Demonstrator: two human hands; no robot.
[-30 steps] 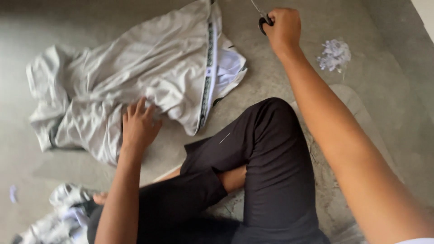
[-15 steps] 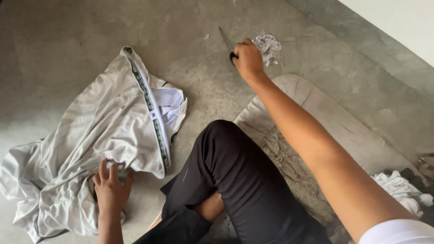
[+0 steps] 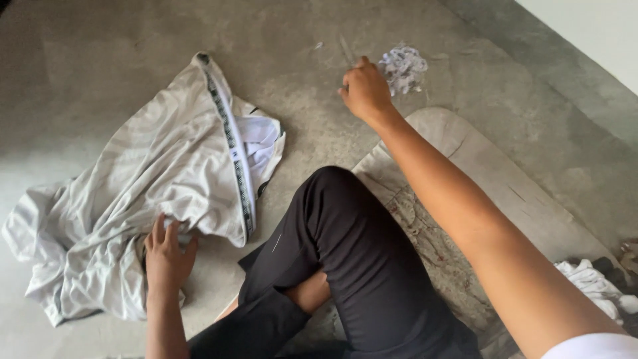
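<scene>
A crumpled white garment [image 3: 153, 179] with a dark patterned band along one edge lies on the concrete floor at the left. My left hand [image 3: 166, 256] rests on its near part, fingertips tucked into a fold and holding the cloth. My right hand [image 3: 364, 90] reaches far forward, closed around a pair of scissors [image 3: 346, 50]. Only a thin blurred blade shows beyond the knuckles. Just right of that hand lies a small heap of white fabric scraps [image 3: 402, 66].
My bent leg in black trousers [image 3: 345, 246] fills the lower middle. Under it lies a worn pale mat [image 3: 478, 166] running to the right. More white cloth [image 3: 591, 282] sits at the right edge. A lighter wall [image 3: 585, 26] rises at the top right.
The view has swung, so the garment now appears further left. My right hand has stayed stretched forward with the scissors, now next to the scrap heap. My left hand has stayed on the cloth.
</scene>
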